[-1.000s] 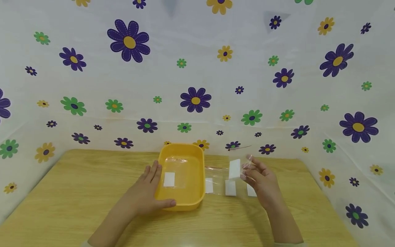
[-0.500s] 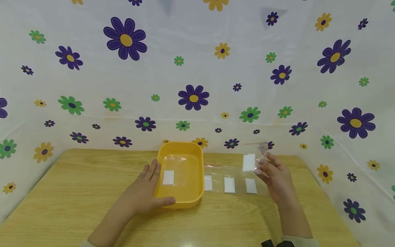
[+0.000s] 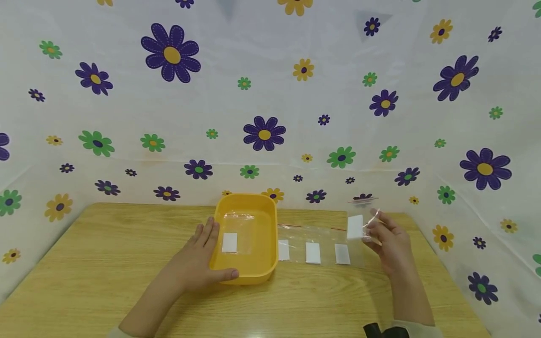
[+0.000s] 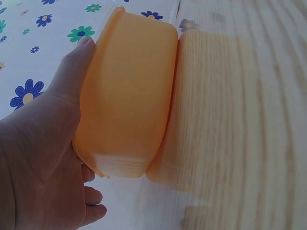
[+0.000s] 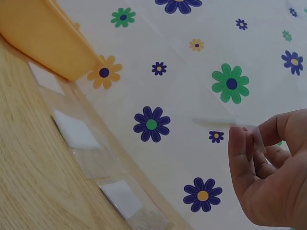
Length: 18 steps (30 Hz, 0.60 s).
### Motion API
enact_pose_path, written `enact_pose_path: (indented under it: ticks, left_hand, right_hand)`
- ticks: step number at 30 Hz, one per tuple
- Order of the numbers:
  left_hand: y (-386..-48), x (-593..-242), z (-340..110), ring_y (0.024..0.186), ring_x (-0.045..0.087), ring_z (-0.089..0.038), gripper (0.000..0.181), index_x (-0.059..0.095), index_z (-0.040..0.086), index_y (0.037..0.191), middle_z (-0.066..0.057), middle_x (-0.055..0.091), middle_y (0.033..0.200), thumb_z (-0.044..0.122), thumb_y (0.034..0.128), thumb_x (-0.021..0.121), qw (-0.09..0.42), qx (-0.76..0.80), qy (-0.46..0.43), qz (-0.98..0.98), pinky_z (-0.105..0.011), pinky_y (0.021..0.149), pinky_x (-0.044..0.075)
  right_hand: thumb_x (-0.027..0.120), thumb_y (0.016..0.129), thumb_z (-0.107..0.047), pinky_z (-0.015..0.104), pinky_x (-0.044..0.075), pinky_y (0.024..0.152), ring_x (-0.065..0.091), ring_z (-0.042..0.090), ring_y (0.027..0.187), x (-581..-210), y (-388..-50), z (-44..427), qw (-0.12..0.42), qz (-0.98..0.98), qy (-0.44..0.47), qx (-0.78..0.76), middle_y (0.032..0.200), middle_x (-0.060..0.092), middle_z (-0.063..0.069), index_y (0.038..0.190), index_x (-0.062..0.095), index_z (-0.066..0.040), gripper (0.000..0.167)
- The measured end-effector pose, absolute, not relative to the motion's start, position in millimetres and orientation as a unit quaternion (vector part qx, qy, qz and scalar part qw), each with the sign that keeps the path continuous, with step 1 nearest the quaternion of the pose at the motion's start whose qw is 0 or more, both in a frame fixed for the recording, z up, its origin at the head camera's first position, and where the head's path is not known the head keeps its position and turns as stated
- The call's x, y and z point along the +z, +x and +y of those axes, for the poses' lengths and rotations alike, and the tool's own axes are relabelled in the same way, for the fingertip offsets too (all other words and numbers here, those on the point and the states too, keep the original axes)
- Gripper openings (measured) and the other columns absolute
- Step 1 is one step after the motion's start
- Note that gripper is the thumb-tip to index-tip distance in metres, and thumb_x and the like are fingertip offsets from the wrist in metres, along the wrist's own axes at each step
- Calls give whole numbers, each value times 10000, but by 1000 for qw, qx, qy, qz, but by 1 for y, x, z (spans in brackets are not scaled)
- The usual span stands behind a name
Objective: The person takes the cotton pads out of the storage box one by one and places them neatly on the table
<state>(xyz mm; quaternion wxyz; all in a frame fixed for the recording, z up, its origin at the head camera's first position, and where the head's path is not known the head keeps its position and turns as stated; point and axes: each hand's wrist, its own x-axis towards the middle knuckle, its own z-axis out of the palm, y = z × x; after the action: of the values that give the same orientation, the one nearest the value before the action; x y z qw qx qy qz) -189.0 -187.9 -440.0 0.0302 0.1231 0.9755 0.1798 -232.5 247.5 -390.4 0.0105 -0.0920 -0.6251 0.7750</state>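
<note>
Straight fingers of my left hand [image 3: 195, 263] lie along the left side of a yellow plastic tray [image 3: 258, 274], its thumb at the front rim; in the left wrist view that hand [image 4: 53, 124] rests against the tray's outer wall [image 4: 132, 91]. A clear zip bag [image 3: 229, 242] with a white rectangular piece lies inside the tray. My right hand [image 3: 395, 246] pinches the edge of another clear zip bag [image 3: 355, 227], also with a white piece, raised above the table. In the right wrist view the right hand [image 5: 271, 172] holds this bag nearly edge-on.
Right of the tray, a row of similar zip bags with white pieces lies flat on the wooden table [image 3: 127, 249]: one beside the tray [image 3: 283, 250], a middle bag [image 3: 313, 253] and a right one [image 3: 343, 254]. A flowered cloth [image 3: 228, 108] hangs behind.
My right hand has moved right with the pinched bag, from above the middle of the row to beyond its right end. The left hand and tray have stayed in place.
</note>
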Motion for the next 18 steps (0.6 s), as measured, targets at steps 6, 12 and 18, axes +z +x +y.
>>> enact_pose_path:
  ticks: [6,12,18]
  left_hand:
    - [-190,-441,-188,1521,22,-441,1317,53,26,1596,-147,-53,1675,905,725,504,32,182,122,975,-634,1172,213]
    - [-190,-441,-188,1521,25,-443,1320,55,27,1596,-151,-46,1677,906,722,507,32,184,121,975,-639,1169,216]
    - [-189,-440,-188,1520,31,-444,1314,58,32,1598,-141,-57,1676,903,725,510,30,187,121,975,-642,1166,220]
  right_hand:
    - [588,994,-90,207,583,760,597,44,810,-394,-234,257,17,-636,-110,764,1047,586,-58,1284,609,-218,317]
    - [580,985,-53,200,578,727,604,55,785,-398,-236,262,31,-617,-132,775,896,623,-66,1294,612,-166,331]
    - [561,997,-64,184,563,742,592,44,802,-402,-238,267,32,-616,-159,771,928,612,-81,1318,603,-177,343]
